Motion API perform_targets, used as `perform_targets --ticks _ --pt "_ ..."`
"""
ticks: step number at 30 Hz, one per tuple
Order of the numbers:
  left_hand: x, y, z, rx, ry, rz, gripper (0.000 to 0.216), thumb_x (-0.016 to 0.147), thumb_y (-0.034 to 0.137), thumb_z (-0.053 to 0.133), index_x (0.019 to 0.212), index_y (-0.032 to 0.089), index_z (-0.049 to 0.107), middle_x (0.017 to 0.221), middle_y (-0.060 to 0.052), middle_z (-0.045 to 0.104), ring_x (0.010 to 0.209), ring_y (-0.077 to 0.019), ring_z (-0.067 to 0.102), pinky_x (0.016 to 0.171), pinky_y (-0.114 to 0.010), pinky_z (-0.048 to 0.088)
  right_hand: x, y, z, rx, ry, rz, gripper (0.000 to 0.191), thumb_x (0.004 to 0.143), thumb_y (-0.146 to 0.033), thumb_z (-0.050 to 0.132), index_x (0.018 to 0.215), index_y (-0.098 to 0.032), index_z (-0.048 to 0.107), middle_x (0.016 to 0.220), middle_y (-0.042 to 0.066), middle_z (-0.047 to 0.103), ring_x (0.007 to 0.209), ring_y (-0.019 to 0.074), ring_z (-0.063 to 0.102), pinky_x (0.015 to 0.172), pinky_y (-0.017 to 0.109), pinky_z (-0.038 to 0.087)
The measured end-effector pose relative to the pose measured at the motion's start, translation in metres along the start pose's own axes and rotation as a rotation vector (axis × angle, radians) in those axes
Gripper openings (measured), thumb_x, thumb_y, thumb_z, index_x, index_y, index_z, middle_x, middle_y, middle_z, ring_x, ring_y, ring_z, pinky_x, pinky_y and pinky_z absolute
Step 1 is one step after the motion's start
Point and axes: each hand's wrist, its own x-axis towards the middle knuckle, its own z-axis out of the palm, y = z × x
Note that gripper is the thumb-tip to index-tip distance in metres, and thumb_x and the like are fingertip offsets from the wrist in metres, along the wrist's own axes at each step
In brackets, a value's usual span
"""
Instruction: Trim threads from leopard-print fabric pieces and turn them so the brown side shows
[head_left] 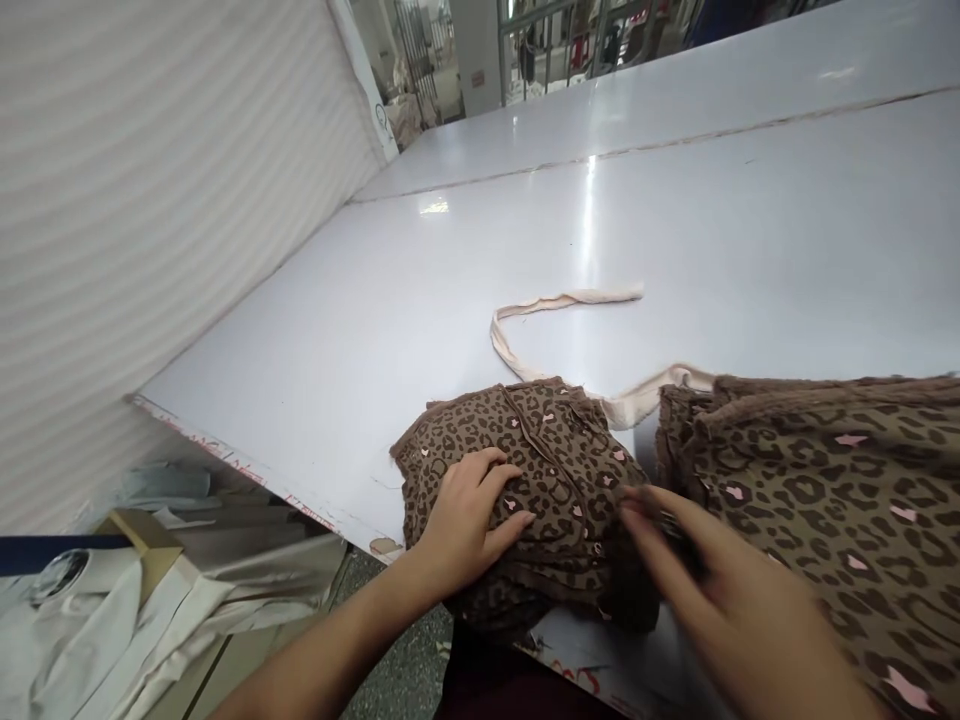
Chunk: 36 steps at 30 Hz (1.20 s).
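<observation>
A small stack of brown leopard-print fabric pieces (547, 450) with pink spots lies at the table's near edge. My left hand (472, 510) rests on top of it, fingers spread and holding nothing. At the stack's right side is my right hand (697, 560), blurred by motion, its thumb and fingertips drawn together. Something dark shows within its grip, but I cannot make out what. Further right lies a larger pile of the same leopard-print fabric (840, 500), partly hidden behind my right hand and forearm. A pale cloth strip (517, 310) curls behind both stacks.
The glossy white table (337, 330) has a seam across its far part. A large white quilted-looking roll or sheet (165, 200) rises on the left. Below the left edge are pale folded cloths (97, 630) and a cardboard box (142, 540). Metal railings (547, 50) stand beyond.
</observation>
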Motion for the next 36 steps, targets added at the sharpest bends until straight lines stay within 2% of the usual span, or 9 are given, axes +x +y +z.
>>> perform_targets --ticks 3,6,13,16,18,21,26,29,36 --pt "0.000 0.001 -0.003 -0.044 0.026 0.003 0.029 0.083 0.032 0.051 0.111 0.021 0.052 0.118 -0.010 0.052 0.112 -0.0238 0.046 0.096 -0.042 0.040 0.021 -0.020 0.028 -0.377 -0.030 -0.168 0.029 0.081 -0.039 0.044 0.097 -0.020 0.060 0.101 0.010 0.066 0.080 0.0321 0.063 0.066 0.041 0.043" --pt "0.004 0.006 -0.013 -0.090 0.075 0.037 0.027 0.084 0.030 0.050 0.110 0.021 0.052 0.117 -0.009 0.053 0.112 -0.0221 0.047 0.096 -0.039 0.040 0.025 -0.026 0.030 -0.373 -0.047 -0.216 0.029 0.083 -0.042 0.036 0.090 -0.024 0.057 0.084 0.006 0.067 0.071 0.0268 0.063 0.059 0.034 0.041" --pt "0.011 0.007 -0.004 -0.085 -0.002 0.109 0.032 0.082 0.031 0.053 0.112 0.019 0.052 0.119 -0.009 0.052 0.112 -0.0222 0.046 0.097 -0.039 0.038 0.012 0.003 -0.006 -0.433 0.050 0.040 0.041 0.073 -0.055 0.032 0.092 -0.022 0.048 0.039 -0.002 0.045 0.043 0.0259 0.054 0.049 0.033 0.036" --pt "0.010 0.008 0.003 -0.016 -0.025 0.090 0.031 0.081 0.024 0.051 0.111 0.018 0.053 0.120 -0.010 0.052 0.113 -0.0239 0.045 0.097 -0.042 0.037 0.012 0.016 -0.006 -0.428 0.008 0.065 0.045 0.074 -0.054 0.031 0.098 -0.020 0.050 0.050 0.003 0.055 0.052 0.0275 0.058 0.053 0.036 0.040" --pt "0.010 0.016 0.002 0.002 -0.009 0.073 0.029 0.082 0.020 0.047 0.110 0.017 0.054 0.116 -0.010 0.054 0.110 -0.0234 0.047 0.095 -0.042 0.038 0.010 0.017 -0.005 -0.392 0.077 0.018 0.048 0.075 -0.055 0.033 0.102 -0.019 0.051 0.078 0.010 0.065 0.069 0.0290 0.062 0.061 0.038 0.044" --pt "0.011 0.038 0.003 -0.063 -0.001 0.103 0.024 0.084 0.025 0.047 0.107 0.018 0.054 0.109 -0.006 0.057 0.101 -0.0208 0.051 0.089 -0.039 0.042 0.001 0.009 -0.009 -0.271 0.205 -0.012 0.050 0.073 -0.059 0.039 0.101 -0.020 0.054 0.115 0.012 0.058 0.092 0.0312 0.060 0.071 0.040 0.046" --pt "0.015 0.064 0.024 -0.086 -0.019 0.071 0.025 0.083 0.031 0.053 0.105 0.018 0.054 0.106 -0.006 0.058 0.097 -0.0230 0.052 0.084 -0.042 0.045 -0.015 0.010 -0.022 0.079 0.080 0.220 0.059 0.066 -0.067 0.051 0.107 -0.026 0.058 0.119 0.006 0.060 0.109 0.0298 0.054 0.076 0.035 0.052" --pt "0.018 0.061 0.033 -0.145 0.001 0.012 0.025 0.081 0.029 0.056 0.103 0.016 0.055 0.105 -0.007 0.058 0.097 -0.0226 0.052 0.085 -0.040 0.045 -0.021 0.021 -0.023 0.217 -0.005 0.308 0.059 0.062 -0.071 0.053 0.103 -0.028 0.061 0.117 0.003 0.063 0.115 0.0261 0.052 0.096 0.034 0.043" --pt "0.020 0.045 0.028 -0.273 -0.056 0.033 0.017 0.081 0.024 0.057 0.095 0.016 0.062 0.098 -0.006 0.060 0.094 -0.0190 0.053 0.084 -0.032 0.046 -0.026 0.022 -0.009 0.358 -0.109 0.420 0.073 0.050 -0.076 0.059 0.101 -0.023 0.063 0.118 0.006 0.062 0.118 0.0244 0.049 0.101 0.029 0.036"
